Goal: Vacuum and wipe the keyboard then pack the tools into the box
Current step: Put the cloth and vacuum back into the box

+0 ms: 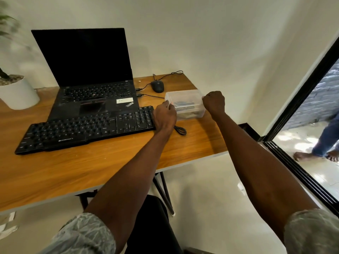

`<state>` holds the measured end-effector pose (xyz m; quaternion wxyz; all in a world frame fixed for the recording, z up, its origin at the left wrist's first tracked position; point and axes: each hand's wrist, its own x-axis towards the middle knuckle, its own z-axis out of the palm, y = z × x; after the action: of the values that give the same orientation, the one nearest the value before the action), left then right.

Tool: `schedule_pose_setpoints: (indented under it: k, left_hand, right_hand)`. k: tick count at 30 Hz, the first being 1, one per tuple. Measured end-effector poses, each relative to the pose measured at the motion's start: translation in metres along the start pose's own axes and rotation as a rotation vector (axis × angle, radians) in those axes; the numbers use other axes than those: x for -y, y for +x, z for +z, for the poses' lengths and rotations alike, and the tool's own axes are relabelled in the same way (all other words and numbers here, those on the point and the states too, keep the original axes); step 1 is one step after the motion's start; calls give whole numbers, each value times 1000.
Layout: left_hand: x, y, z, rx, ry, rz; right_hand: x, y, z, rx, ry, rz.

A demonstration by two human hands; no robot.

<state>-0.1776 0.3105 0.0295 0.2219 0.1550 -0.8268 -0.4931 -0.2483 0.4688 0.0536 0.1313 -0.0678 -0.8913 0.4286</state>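
left hand (164, 118): arm outstretched, fingers curled | right hand (214, 102): arm outstretched, fisted

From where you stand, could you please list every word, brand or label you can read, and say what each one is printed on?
"ZEBRONICS": front edge of the black keyboard.
"ThinkPad": palm rest of the laptop, lower right corner.
White sticker on the palm rest: print too small to read.
Key legends on both: too blurred to read.
Clear box: no readable text.
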Motion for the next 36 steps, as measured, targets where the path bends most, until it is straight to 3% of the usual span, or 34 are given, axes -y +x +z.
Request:
schedule_pose_setpoints:
  k: [9, 17, 23, 26, 30, 33, 36]
  left_hand:
    - [8, 9, 5, -90, -123, -59]
    - [7, 23, -1, -52, -275, -291]
    - [5, 29, -8, -16, -282, -384]
    - [-1, 35, -12, 55, -324, -465]
    - [-10, 44, -26, 312, -324, -603]
    - [-20, 46, -39, 478, -266, -669]
    - [-23, 47, -44, 516, -280, -718]
  right_hand:
    - [-5, 12, 0, 26, 200, 168]
    - [-9, 14, -4, 124, 526, 416]
    - [-3, 13, -3, 169, 496, 466]
    - [5, 10, -8, 259, 518, 549]
    - [7, 11, -10, 388, 420, 620]
    - [7, 15, -9, 399, 370, 630]
    - [8, 17, -9, 377, 348, 625]
